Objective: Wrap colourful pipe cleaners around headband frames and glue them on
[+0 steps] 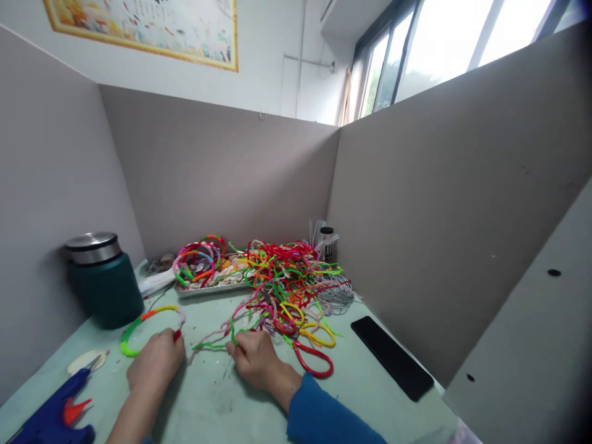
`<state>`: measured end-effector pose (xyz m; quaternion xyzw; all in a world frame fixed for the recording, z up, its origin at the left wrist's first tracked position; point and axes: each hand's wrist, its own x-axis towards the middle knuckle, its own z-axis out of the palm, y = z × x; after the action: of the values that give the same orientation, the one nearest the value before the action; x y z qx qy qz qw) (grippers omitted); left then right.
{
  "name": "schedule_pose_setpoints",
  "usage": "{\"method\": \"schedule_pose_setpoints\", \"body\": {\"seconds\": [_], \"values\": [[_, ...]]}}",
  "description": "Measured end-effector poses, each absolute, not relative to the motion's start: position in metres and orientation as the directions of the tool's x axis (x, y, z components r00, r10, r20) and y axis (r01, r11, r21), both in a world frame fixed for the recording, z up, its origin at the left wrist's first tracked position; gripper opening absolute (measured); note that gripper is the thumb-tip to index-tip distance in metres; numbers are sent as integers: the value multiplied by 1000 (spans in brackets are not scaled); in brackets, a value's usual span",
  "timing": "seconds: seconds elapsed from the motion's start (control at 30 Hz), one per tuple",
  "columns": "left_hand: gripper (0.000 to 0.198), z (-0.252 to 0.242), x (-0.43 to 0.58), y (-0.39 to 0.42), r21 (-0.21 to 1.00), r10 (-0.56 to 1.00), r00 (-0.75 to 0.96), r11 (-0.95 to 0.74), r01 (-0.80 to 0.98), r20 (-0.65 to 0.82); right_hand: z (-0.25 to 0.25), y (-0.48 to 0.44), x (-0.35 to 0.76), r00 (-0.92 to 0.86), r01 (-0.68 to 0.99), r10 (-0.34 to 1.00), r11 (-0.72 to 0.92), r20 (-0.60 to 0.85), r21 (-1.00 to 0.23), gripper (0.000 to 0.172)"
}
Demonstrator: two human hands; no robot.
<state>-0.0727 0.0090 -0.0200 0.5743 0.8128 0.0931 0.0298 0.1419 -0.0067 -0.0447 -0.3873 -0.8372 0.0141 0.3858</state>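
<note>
My left hand point(160, 357) is closed on a multicoloured hoop point(160, 310), which looks made of fuzzy pipe cleaners in green, orange, yellow and pale pink. A small red bit shows at its fingertips. The hoop stands out beyond the knuckles, and part of it is hidden behind the hand. To the right, my right hand point(256, 361) is pinched at the end of a green pipe cleaner point(210, 346) near the table top. Just beyond it spreads a tangled heap of pipe cleaners point(287, 277) in many colours.
A metal tray point(215, 290) holds finished-looking hoops point(198, 256) and small pieces. Red-handled scissors point(314, 370) and yellow loops point(319, 336) lie by the heap. A black phone point(393, 357) is at right; a blue glue gun point(55, 410) and green flask point(106, 290) at left. Partitions enclose the table.
</note>
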Motion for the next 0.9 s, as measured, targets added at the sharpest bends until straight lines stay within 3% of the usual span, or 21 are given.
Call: {"method": "schedule_pose_setpoints", "body": {"seconds": [0.53, 0.9], "values": [[40, -23, -75, 13, 191, 945, -321, 305, 933, 57, -49, -4, 137, -443, 653, 634, 713, 634, -255, 27], [40, -23, -74, 11, 176, 941, -330, 313, 933, 79, -50, -4, 139, -461, 616, 627, 735, 628, -282, 25]]}}
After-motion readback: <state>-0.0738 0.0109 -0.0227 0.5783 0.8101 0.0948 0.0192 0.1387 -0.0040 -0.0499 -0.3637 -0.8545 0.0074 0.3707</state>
